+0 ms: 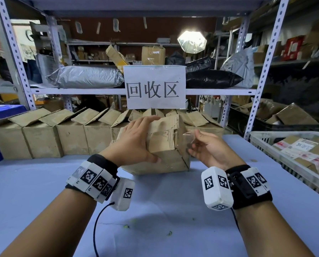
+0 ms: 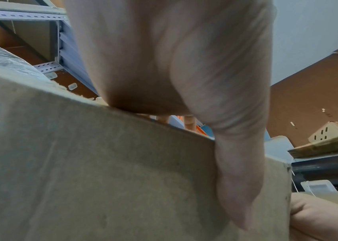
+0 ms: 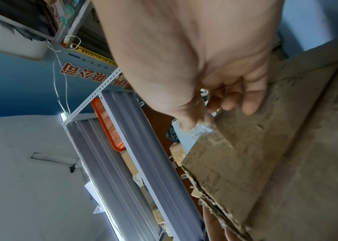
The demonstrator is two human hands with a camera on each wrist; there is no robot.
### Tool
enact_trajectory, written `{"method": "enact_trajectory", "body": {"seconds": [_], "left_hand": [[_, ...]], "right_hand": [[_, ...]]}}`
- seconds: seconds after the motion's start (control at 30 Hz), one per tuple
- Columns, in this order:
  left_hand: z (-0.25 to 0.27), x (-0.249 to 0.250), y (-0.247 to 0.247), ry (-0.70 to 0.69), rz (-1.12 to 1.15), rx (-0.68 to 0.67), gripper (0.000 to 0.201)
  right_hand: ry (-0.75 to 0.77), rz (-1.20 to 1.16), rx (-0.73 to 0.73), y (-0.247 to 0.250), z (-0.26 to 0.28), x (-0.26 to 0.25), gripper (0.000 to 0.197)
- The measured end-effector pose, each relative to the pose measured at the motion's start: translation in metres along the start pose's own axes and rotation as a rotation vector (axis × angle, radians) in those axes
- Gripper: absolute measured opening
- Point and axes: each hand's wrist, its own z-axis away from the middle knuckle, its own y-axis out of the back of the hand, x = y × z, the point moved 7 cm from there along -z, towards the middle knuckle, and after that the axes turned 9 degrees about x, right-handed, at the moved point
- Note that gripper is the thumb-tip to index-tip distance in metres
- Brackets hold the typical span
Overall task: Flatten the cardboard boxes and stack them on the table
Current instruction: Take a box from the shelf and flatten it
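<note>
Fingers of the left hand [image 1: 134,143] curled round one tilted cardboard box [image 1: 166,145] on the table [image 1: 43,182]; the right hand [image 1: 208,149] pinched clear tape [image 1: 189,133]. Roughly seven open boxes [image 1: 71,134] lined the back.

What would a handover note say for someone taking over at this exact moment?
Left hand: grips the box, tilted on the table.
Right hand: pinches clear tape peeling off the box's side.
Row of boxes stands at the table's back edge, flaps up, not flattened.
Done: no flattened stack is in view.
Left: finish stripping tape, flatten this box, lay it down, then do the row.
</note>
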Motion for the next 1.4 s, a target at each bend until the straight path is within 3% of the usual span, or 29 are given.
{"method": "enact_trajectory", "body": {"seconds": [0.23,0.4,0.63,0.73,0.93,1.13,1.23,1.4], "left_hand": [[0.002,0.002,0.004,0.015,0.033,-0.021,0.117],[0.001,0.006,0.004,-0.008,0.042,-0.017,0.116],[0.0,0.009,0.003,-0.036,0.089,-0.038,0.116],[-0.001,0.008,0.004,-0.036,0.097,-0.039,0.115],[-0.002,0.008,0.001,-0.051,0.101,-0.049,0.117],[-0.005,0.002,0.005,-0.03,0.119,-0.02,0.116],[-0.006,-0.002,0.007,-0.015,0.125,-0.001,0.116],[-0.007,0.003,0.001,-0.063,0.077,-0.019,0.117]], "right_hand": [[-0.009,-0.089,0.006,0.011,-0.003,0.005,0.032],[-0.058,-0.025,-0.015,0.003,-0.004,0.009,0.015],[-0.142,-0.07,0.077,0.006,-0.005,0.014,0.03],[-0.167,-0.109,0.031,0.003,-0.001,0.012,0.039],[-0.014,0.058,-0.041,0.006,-0.001,0.006,0.014],[-0.105,0.102,0.015,0.026,-0.004,0.011,0.041],[-0.075,0.229,0.094,0.043,-0.012,0.003,0.044],[0.058,0.827,0.212,0.077,-0.031,-0.022,0.012]]}}
